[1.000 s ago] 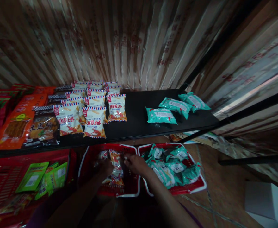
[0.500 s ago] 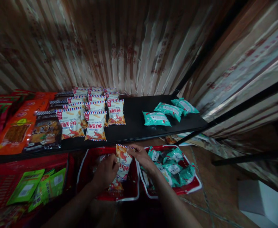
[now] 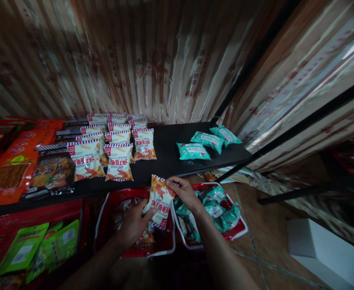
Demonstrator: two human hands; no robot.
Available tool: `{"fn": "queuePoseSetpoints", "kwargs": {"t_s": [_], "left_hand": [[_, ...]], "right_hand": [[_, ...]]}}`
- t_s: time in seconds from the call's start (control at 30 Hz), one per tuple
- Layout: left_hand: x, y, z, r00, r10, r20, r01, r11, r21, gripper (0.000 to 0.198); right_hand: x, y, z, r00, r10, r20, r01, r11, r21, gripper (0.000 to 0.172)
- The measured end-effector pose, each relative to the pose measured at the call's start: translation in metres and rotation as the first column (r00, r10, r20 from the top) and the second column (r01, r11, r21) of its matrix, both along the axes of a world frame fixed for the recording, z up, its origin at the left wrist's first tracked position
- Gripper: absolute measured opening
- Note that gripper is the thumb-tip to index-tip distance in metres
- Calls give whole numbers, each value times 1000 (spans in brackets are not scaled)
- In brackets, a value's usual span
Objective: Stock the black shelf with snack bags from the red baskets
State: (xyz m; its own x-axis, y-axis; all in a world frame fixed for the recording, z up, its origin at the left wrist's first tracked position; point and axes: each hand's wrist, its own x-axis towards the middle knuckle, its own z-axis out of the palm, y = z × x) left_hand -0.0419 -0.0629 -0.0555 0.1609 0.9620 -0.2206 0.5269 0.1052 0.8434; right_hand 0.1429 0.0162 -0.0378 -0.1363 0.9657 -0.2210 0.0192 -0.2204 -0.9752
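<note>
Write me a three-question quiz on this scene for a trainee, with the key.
1. How many teal packs lie on the shelf?
2. True or false: only the left hand touches the held bag.
3. What lies in the rightmost basket?
a) green packs
b) teal packs
c) orange packs

Key:
1. Three.
2. False; the right hand is on it too.
3. b

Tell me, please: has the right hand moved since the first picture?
Yes. Judged against the shelf, the right hand has moved rightward in the view and nearer to the front edge.
</note>
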Motion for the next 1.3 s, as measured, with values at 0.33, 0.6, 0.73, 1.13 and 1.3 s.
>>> {"fn": "queuePoseSetpoints", "kwargs": {"t_s": [0.33,0.6,0.73,1.13,1.3], "left_hand": [[-9,2,-13,999,-26,-33,27,1000,4,39],[-15,-4,-3,985,-53,163,61,997,-49,39],[-14,-6,-5,982,-12,189,28,997,-78,37],[-9,11,6,810,293,507,-184,949,-255,44],[-7,14,14,734,350,582,-236,935,-264,42]], "right_hand": [[-4,1,10,990,127,53,-124,990,-60,31],[-3,-1,9,995,46,88,-42,998,-49,31],[2,-1,7,995,25,98,-22,999,-29,31],[14,6,5,991,-123,46,124,992,-21,36],[11,5,12,977,-206,-54,203,978,-51,35]]}}
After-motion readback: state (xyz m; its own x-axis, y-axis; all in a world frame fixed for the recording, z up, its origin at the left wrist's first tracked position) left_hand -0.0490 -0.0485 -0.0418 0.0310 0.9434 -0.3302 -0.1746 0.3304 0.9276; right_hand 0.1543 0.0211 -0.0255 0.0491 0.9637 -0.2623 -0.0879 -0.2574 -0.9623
